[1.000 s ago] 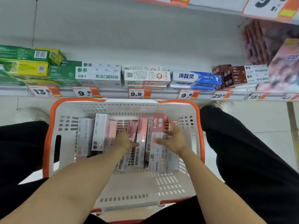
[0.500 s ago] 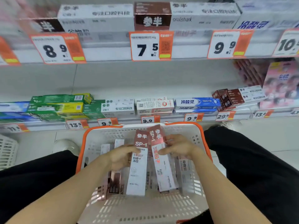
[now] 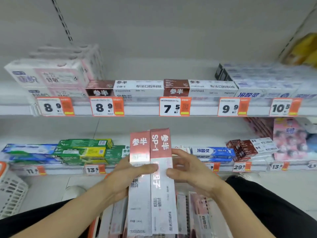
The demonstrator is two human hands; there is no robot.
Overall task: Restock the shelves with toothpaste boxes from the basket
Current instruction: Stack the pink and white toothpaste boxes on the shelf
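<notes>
- Both hands hold two pink-and-white toothpaste boxes side by side, upright, in front of the shelves.
- Left hand (image 3: 127, 176) grips the left box (image 3: 139, 169), thumb across its front.
- Right hand (image 3: 190, 170) grips the right box (image 3: 161, 169), fingers behind it, thumb on its front edge.
- Below the hands, more toothpaste boxes (image 3: 197, 213) lie in the basket (image 3: 93, 227), of which only a bit of orange rim shows.
- Upper shelf (image 3: 145, 110) carries white and brown boxes above orange price tags (image 3: 175, 107).
- Lower shelf (image 3: 60, 170) holds green, yellow and blue boxes.
- White basket (image 3: 12, 191) stands at the far left on the floor.
</notes>
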